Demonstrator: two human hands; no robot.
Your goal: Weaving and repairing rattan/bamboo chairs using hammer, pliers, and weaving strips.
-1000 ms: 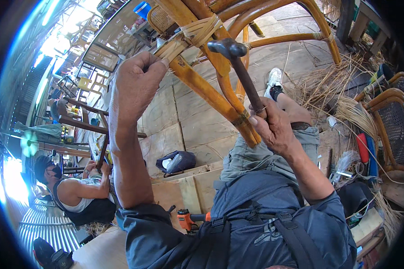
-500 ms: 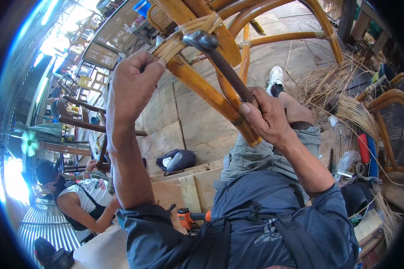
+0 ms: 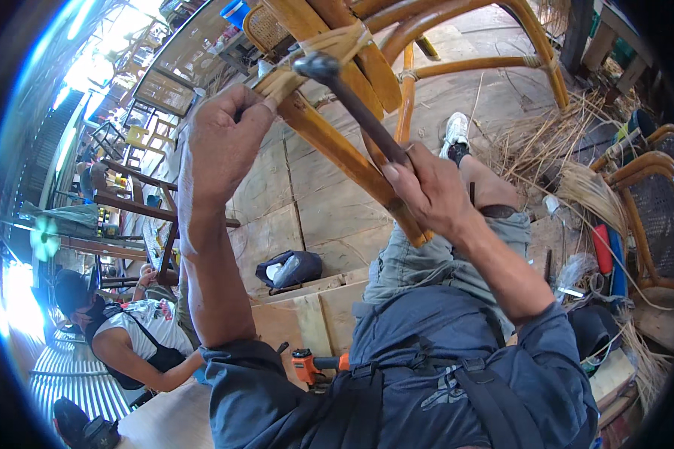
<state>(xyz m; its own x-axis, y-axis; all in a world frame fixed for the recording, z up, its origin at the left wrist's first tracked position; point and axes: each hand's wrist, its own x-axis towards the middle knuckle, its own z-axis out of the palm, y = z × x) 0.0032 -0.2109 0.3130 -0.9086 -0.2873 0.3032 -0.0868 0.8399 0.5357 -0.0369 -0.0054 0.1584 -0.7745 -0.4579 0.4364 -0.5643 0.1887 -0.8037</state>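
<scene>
The rattan chair frame [image 3: 337, 142] fills the upper middle of the view, its orange-brown poles crossing at a joint wrapped in pale cane binding [image 3: 329, 49]. The frame stands on a floor of large wooden boards [image 3: 307, 209], where a dark bag [image 3: 288, 268] lies below it, loose cane strands [image 3: 547, 142] are strewn to the right and an orange power drill [image 3: 311, 367] rests near the person's waist.

The left hand [image 3: 221, 146] is raised beside the joint, its grip closed on the end of the binding strip where it comes off the pole. The right hand [image 3: 427, 191] holds a hammer [image 3: 352, 105] by the lower handle, grip fully wrapped around it. Over the last second the hammer head has swung from a spot lower and to the right up to the wrapped joint, and now sits at or just against the binding; whether it actually touches cannot be told. This reads as a striking stroke landing on the joint while the left hand keeps the strip taut.

Another person [image 3: 120, 329] crouches at lower left.
</scene>
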